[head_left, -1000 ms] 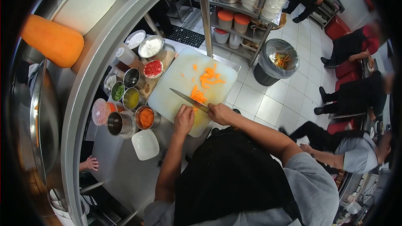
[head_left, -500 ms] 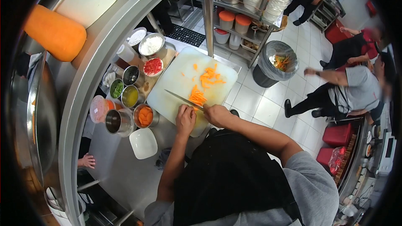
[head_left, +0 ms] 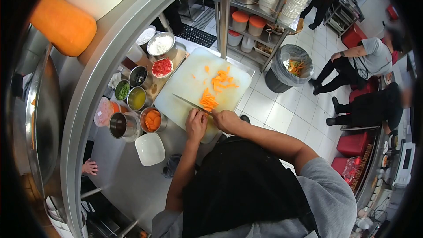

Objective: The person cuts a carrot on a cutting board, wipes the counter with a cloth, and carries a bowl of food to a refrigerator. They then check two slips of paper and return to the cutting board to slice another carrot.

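Note:
My right hand (head_left: 227, 121) is closed round the handle of a kitchen knife (head_left: 187, 101), whose blade points up and left across the white cutting board (head_left: 180, 79). Beside the blade, on its near side, my left hand (head_left: 196, 124) has its fingers curled down onto a piece of carrot that they mostly hide. Cut carrot sticks (head_left: 208, 100) lie in a pile just beyond the knife. Farther up the board is a looser group of orange carrot pieces (head_left: 224, 82), with a few small scraps near it.
Left of the board stand a metal pot of orange slices (head_left: 153, 120), a bowl of chopped red food (head_left: 162, 67), a pot of white food (head_left: 161, 45) and a white square dish (head_left: 150, 149). A lined bin (head_left: 288, 68) stands on the floor; co-workers (head_left: 372, 55) are at right.
Both my hands and the knife stay at nearly the same spot on the board. The view has shifted slightly. At right, the co-workers have changed position.

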{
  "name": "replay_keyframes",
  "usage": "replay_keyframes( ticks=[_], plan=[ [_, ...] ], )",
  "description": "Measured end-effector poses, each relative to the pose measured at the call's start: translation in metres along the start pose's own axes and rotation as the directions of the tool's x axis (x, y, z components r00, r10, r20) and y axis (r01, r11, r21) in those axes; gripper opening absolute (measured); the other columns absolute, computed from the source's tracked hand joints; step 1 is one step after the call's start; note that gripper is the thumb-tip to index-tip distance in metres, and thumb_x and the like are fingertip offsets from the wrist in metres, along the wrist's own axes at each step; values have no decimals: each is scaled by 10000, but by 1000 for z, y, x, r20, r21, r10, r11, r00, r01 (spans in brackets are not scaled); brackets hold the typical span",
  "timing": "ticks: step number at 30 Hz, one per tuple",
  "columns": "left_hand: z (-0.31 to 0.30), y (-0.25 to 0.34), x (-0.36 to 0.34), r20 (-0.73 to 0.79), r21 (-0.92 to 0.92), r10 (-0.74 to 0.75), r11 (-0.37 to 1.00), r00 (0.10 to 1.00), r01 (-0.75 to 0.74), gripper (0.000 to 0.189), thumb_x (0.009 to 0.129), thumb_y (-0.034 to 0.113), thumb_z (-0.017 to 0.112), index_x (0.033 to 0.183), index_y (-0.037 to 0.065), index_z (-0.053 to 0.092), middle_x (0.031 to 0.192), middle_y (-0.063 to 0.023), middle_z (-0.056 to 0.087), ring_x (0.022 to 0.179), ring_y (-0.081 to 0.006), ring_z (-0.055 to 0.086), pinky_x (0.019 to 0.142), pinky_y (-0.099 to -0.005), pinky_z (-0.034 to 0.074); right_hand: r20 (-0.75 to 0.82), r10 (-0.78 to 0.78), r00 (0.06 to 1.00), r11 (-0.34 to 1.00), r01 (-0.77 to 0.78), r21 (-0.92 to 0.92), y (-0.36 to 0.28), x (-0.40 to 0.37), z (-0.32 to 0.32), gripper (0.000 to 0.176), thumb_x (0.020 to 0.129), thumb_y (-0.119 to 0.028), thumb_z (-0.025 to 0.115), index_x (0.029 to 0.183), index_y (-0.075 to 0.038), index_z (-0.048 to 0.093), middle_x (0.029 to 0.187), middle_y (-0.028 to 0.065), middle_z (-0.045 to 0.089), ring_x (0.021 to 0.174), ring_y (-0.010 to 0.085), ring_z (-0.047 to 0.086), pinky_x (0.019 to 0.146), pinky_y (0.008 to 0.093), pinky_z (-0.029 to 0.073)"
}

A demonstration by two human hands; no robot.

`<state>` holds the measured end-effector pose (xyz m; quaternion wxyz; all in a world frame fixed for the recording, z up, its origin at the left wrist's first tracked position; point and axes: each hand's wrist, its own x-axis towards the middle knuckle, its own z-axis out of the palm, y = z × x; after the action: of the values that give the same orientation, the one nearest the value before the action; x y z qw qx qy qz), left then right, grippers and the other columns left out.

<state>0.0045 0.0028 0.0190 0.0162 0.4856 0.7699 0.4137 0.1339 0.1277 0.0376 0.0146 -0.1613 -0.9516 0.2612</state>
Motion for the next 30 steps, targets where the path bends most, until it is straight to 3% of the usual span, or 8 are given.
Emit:
replay_keyframes(
  ticks=[6,14,16,20,27,30],
  plan=[
    [1,-2,-2,-1,-1,5,1000,1000,-5,98,765,7,672,845,27,619,860,-118,527,838,-327,576,710,-434,470,43,111,993,994,-110,-25,-4,4,9,256,925,-192,553,1066,14,500,707,243,659,654,425,670,594,526,535],
    [3,-10,-4,-14,54,17,998,1000,-17,101,803,10,661,903,16,650,938,-130,584,868,-358,611,732,-445,489,1,41,999,999,-41,-28,-1,33,15,241,955,-221,519,1062,-6,518,747,230,681,698,401,699,611,499,554],
    [4,-11,-2,-2,-62,-91,994,996,91,107,840,11,635,945,7,655,963,-138,594,883,-363,616,758,-441,497,-1,40,999,999,-40,-26,1,38,13,235,959,-222,516,1057,-8,518,743,228,680,690,396,698,604,495,554],
    [-3,-16,-2,-94,-92,-95,992,991,86,92,882,17,600,953,-10,652,951,-144,600,836,-325,619,737,-411,497,15,59,998,997,-58,-56,-2,34,19,218,962,-203,508,1049,-3,514,745,229,678,670,395,694,588,485,555],
    [-3,-22,14,65,35,-103,994,993,101,125,895,11,595,1007,-10,648,1006,-160,589,874,-377,619,770,-437,500,-42,25,999,990,-31,-138,0,36,29,179,949,-167,518,1018,-2,510,745,224,682,643,350,703,515,453,548],
    [-1,-25,12,100,71,-103,993,990,96,119,893,11,603,997,-10,656,996,-158,593,855,-374,620,766,-434,503,-25,46,999,994,-49,-96,1,36,30,238,955,-200,524,1060,13,517,760,240,679,668,389,693,584,476,562]
  ],
)
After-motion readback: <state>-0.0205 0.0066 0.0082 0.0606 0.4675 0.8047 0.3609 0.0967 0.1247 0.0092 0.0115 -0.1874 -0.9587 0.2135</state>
